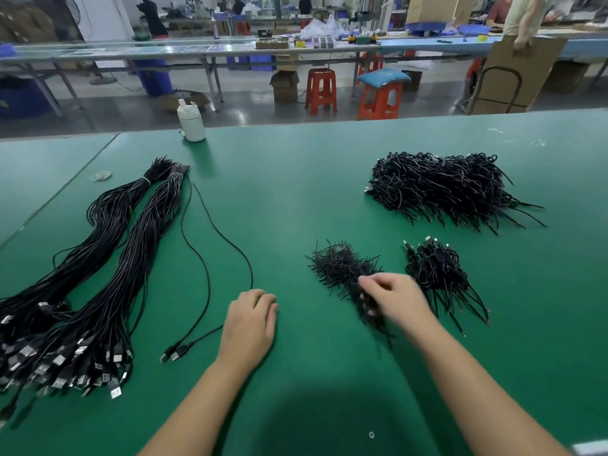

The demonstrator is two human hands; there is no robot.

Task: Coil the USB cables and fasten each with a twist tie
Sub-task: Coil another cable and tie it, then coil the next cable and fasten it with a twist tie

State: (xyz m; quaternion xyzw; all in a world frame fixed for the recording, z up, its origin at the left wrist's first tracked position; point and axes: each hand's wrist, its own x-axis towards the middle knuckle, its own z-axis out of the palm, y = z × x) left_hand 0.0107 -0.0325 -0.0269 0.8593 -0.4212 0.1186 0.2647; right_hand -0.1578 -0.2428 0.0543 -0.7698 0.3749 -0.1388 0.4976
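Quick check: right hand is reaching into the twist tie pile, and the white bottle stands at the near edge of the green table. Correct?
Not quite. The head view shows the white bottle at the far edge of the green table, not the near one. The right hand is indeed in the twist tie pile.

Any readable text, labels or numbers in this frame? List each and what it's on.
None readable.
White bottle at the far edge of the green table: no lettering shows.
USB plugs on the bundled cables: no markings can be made out.
Cardboard boxes and items on the background benches: any print is too small and blurred to read.
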